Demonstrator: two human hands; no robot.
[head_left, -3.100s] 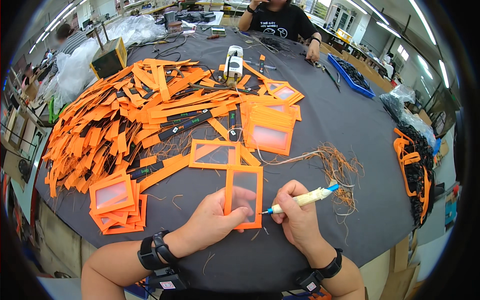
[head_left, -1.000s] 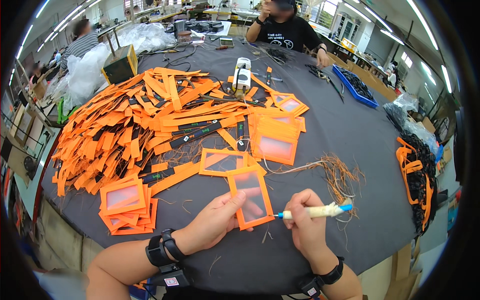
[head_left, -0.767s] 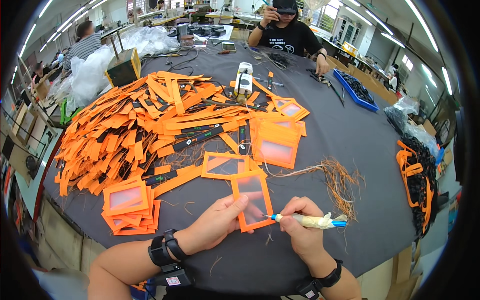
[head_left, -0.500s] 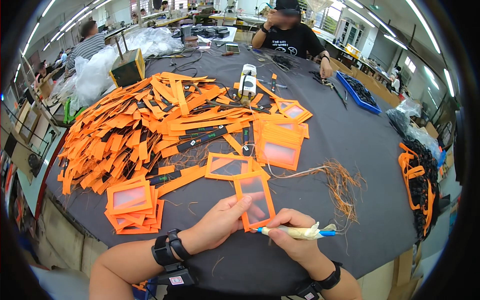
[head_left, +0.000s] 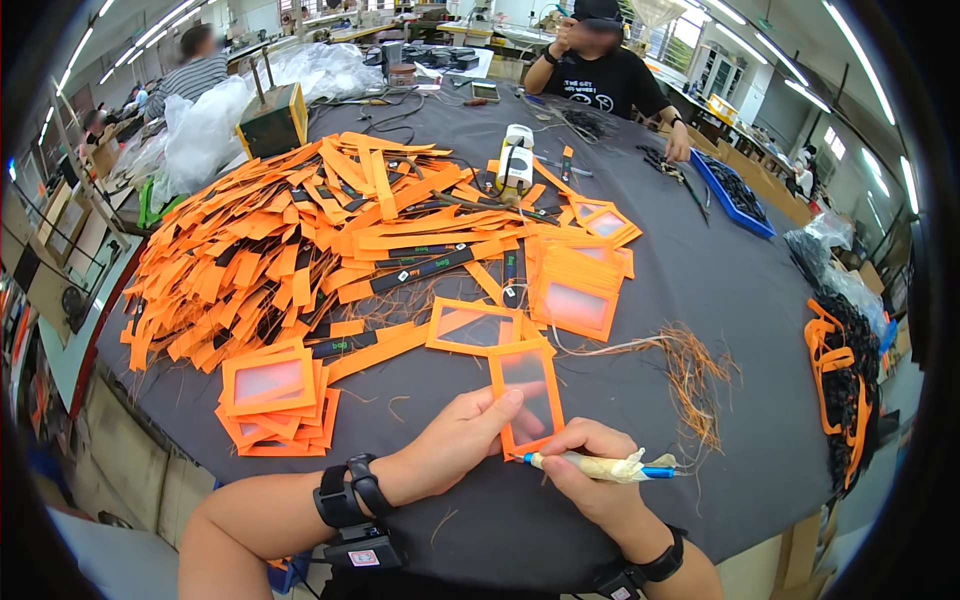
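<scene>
Near the tabletop's (head_left: 700,290) front edge, the left hand (head_left: 462,442) lies flat on an orange window frame (head_left: 527,397) while the right hand (head_left: 590,482) closes its grip around a taped pen tool (head_left: 600,464).

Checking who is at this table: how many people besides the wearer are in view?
2: a person in a black shirt across the table, and a person in a striped shirt far left. Others may be hidden.

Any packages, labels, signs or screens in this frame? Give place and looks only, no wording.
Black straps with small printed labels: among the orange pile at table centre, long and narrow.
Clear plastic bags: far left table edge, bulging, whitish.
Small phone-like device: far side of the table, flat, screen pale.
No signs legible.
</scene>
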